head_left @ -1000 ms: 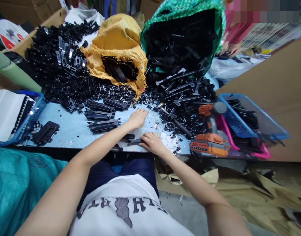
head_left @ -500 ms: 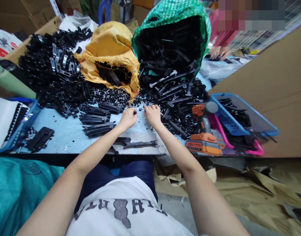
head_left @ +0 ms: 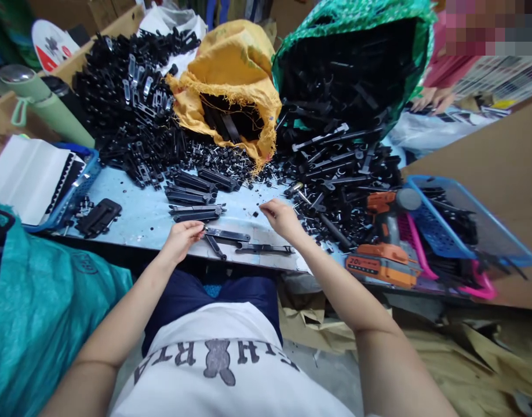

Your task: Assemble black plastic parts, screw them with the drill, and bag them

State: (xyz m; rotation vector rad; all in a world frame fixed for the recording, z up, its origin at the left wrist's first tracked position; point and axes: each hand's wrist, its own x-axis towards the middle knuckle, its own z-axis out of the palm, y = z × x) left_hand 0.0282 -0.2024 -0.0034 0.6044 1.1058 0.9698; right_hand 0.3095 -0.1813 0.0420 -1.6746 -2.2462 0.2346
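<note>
Now the left hand [head_left: 182, 236] has drawn back to grip a black strip [head_left: 226, 235]; right hand [head_left: 281, 215] pinches something tiny

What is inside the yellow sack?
In the open mouth of the yellow sack, long black plastic strips are visible. What lies deeper is covered by the cloth.

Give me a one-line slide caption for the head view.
Left hand touches a black strip at the table edge; right hand pinches a small part beside the black parts pile.
</note>
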